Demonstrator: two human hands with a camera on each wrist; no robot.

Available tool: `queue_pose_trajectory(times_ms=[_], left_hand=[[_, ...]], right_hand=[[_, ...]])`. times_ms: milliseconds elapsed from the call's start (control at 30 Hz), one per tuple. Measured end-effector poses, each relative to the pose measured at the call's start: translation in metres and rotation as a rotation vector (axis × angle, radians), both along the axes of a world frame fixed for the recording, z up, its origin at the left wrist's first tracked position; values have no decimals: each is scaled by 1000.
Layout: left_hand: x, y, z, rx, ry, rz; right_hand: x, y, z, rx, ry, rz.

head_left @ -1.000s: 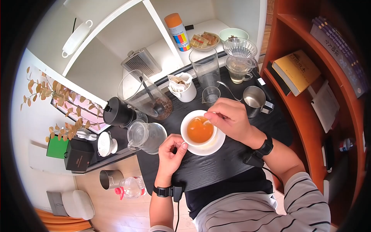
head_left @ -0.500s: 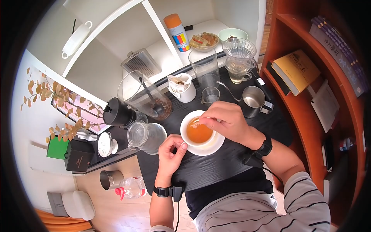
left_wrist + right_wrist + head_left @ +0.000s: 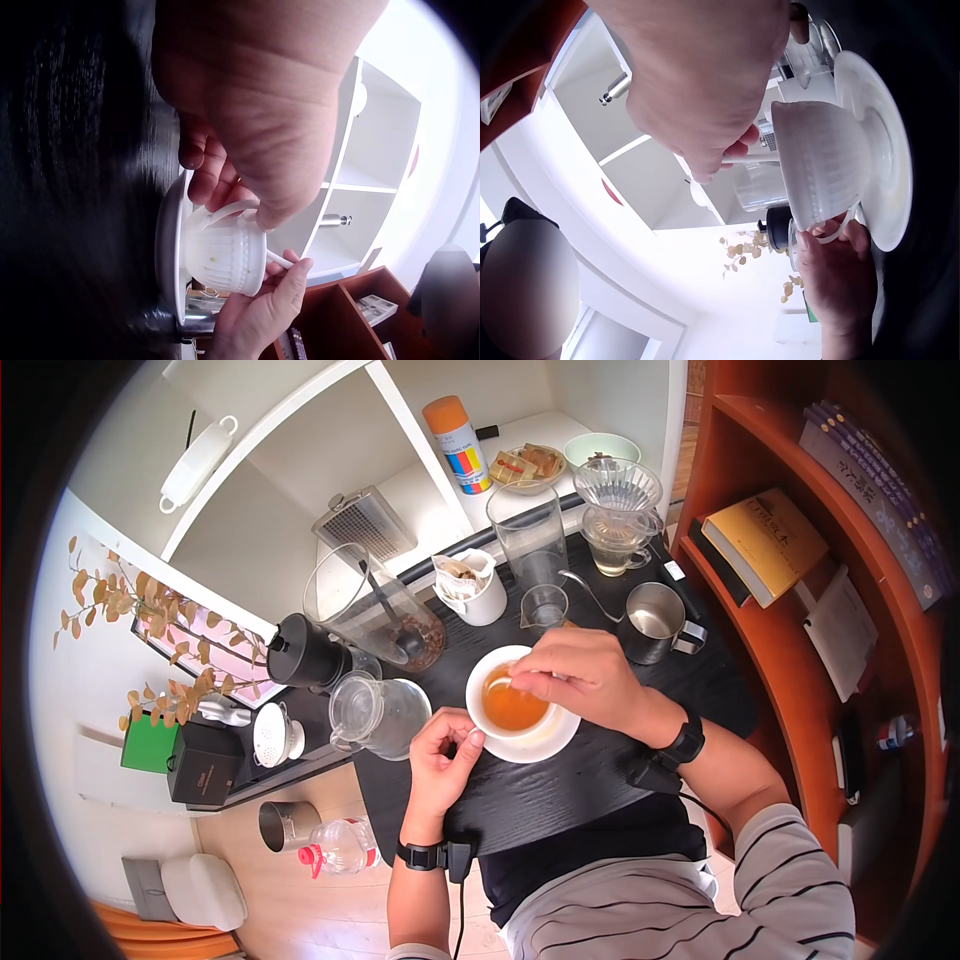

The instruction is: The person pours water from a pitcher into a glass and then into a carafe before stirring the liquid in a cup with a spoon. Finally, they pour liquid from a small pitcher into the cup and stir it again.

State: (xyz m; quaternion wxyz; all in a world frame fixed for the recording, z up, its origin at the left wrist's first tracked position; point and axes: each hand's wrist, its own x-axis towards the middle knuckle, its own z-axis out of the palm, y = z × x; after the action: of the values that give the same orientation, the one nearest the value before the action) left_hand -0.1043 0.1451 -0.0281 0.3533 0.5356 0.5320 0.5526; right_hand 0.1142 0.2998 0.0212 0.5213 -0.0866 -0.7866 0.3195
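A white fluted teacup [image 3: 821,161] of amber liquid [image 3: 512,705] stands on a white saucer [image 3: 540,748] on the black table. My left hand [image 3: 442,758] holds the cup by its looped handle [image 3: 229,210], with the thumb up at the rim. Over the cup's far right side, my right hand [image 3: 585,678] pinches a slim white spoon handle [image 3: 751,158] that slants down into the cup. The spoon's lower end is hidden inside the cup in both wrist views.
Left of the cup stands a glass pitcher [image 3: 372,715]. Behind are a tall glass with beans [image 3: 425,645], a white mug with a drip bag [image 3: 475,595], a small glass beaker [image 3: 545,605] and a steel gooseneck pot [image 3: 655,622]. A red-brown bookshelf [image 3: 745,420] borders the right.
My right hand has moved slightly left over the cup with the spoon, which shifts in the liquid. My left hand stays at the handle.
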Motion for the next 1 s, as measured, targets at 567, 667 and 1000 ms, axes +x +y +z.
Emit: queue_pose_trajectory(times_ms=[567, 667, 1000], left_hand=[[0, 0, -1, -3, -1, 2], [0, 0, 0, 1, -4, -2], [0, 0, 1, -8, 0, -3]], right_hand=[[2, -1, -1, -44, -35, 78], [3, 2, -1, 13, 6, -64], [5, -3, 5, -124, -59, 70]])
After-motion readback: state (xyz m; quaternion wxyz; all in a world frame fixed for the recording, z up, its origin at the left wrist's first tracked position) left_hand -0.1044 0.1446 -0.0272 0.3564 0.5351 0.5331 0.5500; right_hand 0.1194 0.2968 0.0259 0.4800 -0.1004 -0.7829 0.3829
